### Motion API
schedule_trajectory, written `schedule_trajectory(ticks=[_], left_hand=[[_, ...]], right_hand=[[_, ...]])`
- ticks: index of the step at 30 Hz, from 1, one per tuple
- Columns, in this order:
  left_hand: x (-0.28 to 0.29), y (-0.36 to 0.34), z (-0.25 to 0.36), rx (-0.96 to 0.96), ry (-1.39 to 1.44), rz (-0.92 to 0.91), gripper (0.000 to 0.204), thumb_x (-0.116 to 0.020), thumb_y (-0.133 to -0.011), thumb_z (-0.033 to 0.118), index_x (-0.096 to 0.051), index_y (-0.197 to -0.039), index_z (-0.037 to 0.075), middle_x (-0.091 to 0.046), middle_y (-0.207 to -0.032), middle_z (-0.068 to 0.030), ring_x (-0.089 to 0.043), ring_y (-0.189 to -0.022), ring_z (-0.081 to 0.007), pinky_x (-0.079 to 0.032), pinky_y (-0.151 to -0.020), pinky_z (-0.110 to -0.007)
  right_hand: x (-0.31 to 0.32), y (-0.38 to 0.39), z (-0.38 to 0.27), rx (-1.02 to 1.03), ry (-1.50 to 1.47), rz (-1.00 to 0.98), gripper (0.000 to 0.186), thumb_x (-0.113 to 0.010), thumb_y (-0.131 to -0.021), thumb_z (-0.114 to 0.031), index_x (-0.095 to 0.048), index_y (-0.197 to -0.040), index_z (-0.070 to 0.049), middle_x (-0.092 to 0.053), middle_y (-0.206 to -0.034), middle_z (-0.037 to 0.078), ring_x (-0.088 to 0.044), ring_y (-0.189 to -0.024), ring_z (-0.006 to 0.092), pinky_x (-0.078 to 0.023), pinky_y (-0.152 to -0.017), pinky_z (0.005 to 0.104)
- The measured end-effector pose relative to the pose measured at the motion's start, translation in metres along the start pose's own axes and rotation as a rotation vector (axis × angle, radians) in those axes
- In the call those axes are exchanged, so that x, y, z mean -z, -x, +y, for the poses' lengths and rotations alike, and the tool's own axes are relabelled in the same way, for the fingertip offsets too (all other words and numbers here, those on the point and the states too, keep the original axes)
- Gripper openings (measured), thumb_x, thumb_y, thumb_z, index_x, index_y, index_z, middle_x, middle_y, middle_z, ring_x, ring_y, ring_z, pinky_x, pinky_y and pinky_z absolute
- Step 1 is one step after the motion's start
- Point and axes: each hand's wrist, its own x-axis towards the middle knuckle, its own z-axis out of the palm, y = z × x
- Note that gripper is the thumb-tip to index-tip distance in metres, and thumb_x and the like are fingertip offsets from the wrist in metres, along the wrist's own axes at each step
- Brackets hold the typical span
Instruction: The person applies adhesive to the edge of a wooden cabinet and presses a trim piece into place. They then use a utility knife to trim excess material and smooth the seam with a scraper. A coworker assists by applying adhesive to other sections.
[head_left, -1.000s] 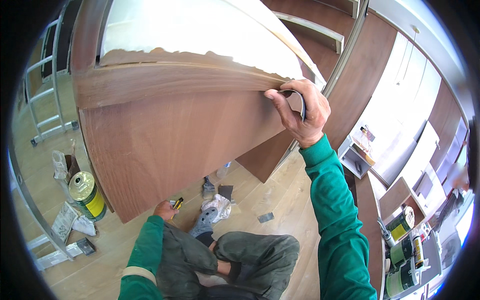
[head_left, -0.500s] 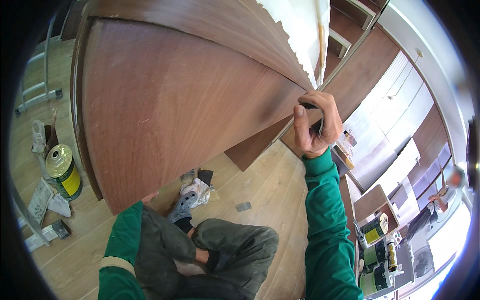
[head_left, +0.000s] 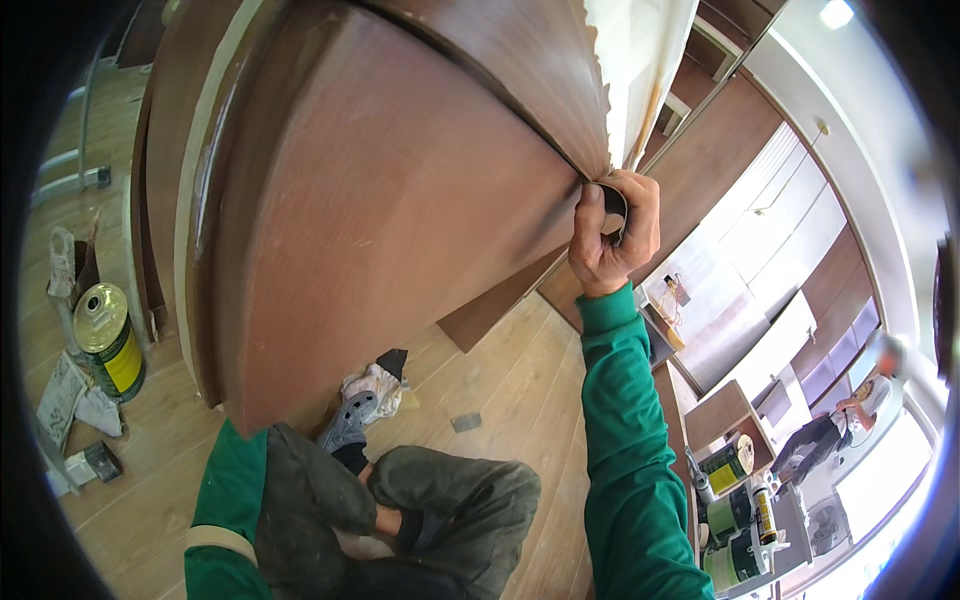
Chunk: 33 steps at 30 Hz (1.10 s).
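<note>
My right hand (head_left: pixel 615 235) is closed, pinching a bent piece of dark sandpaper (head_left: pixel 617 205) between thumb and fingers. It is at the far right corner of a brown wooden cabinet door (head_left: pixel 400 200), by the narrow gap along the door's upper edge. Above that gap runs a brown wooden panel (head_left: pixel 520 75), with torn-edged white masking sheet (head_left: pixel 640 70) beside it. The left sleeve (head_left: pixel 232 480) goes behind the door's near lower corner, which hides my left hand.
On the floor at left are a yellow-labelled metal can (head_left: pixel 108 340) and ladder feet (head_left: pixel 95 463). Rags (head_left: pixel 375 388) and a grey scrap (head_left: pixel 466 422) lie near my legs. Several cans stand on a shelf at right; farther back is another person (head_left: pixel 840 420).
My right hand has shifted slightly left and up, its thumb now nearer the door's corner. The door has turned in view, showing more of its left edge. The left fingertips have gone out of sight.
</note>
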Motion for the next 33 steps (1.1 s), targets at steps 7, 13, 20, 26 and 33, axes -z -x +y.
schedule_trajectory(ticks=[7,13,20,26,33], left_hand=[[0.002,0.001,-0.003,0.015,0.027,-0.025,0.038,-0.071,-0.089,0.04,-0.066,-0.096,0.003,-0.066,-0.077,-0.0091,-0.061,-0.066,-0.0208,-0.048,-0.065,-0.037],[0.002,0.002,-0.001,0.02,0.064,-0.047,0.039,-0.069,-0.091,0.041,-0.064,-0.097,0.003,-0.064,-0.078,-0.0089,-0.059,-0.066,-0.0201,-0.047,-0.065,-0.037],[-0.017,-0.03,-0.014,-0.061,0.112,-0.073,0.038,-0.067,-0.093,0.041,-0.063,-0.097,0.004,-0.063,-0.077,-0.0072,-0.058,-0.066,-0.0193,-0.046,-0.063,-0.037],[-0.009,-0.02,-0.022,0.012,0.145,-0.092,0.036,-0.068,-0.093,0.041,-0.06,-0.096,0.005,-0.061,-0.075,-0.0057,-0.058,-0.066,-0.0184,-0.046,-0.063,-0.036],[-0.016,-0.032,-0.013,-0.014,0.097,-0.035,0.035,-0.073,-0.089,0.038,-0.062,-0.095,0.005,-0.062,-0.074,-0.0047,-0.061,-0.067,-0.0185,-0.047,-0.065,-0.036]], right_hand=[[-0.007,-0.015,-0.022,0.022,-0.061,0.021,0.026,-0.079,-0.077,0.0,-0.063,-0.097,-0.002,-0.065,-0.086,0.013,-0.063,-0.072,0.0265,-0.052,-0.066,0.032],[-0.001,-0.011,-0.019,0.017,-0.006,-0.003,0.026,-0.08,-0.078,0.0,-0.063,-0.098,-0.003,-0.066,-0.089,0.014,-0.064,-0.074,0.0269,-0.053,-0.067,0.0326],[0.009,-0.01,-0.019,0.053,0.034,-0.019,0.03,-0.081,-0.078,-0.001,-0.062,-0.102,-0.003,-0.065,-0.089,0.014,-0.065,-0.073,0.0271,-0.053,-0.065,0.0327],[-0.007,-0.044,-0.063,0.121,-0.058,0.009,0.034,-0.084,-0.076,-0.002,-0.063,-0.101,-0.005,-0.066,-0.088,0.013,-0.064,-0.069,0.0238,-0.051,-0.059,0.0307],[0.008,-0.034,-0.046,0.097,0.016,-0.019,0.035,-0.084,-0.074,0.003,-0.063,-0.102,-0.004,-0.066,-0.089,0.012,-0.065,-0.072,0.025,-0.052,-0.06,0.0316]])
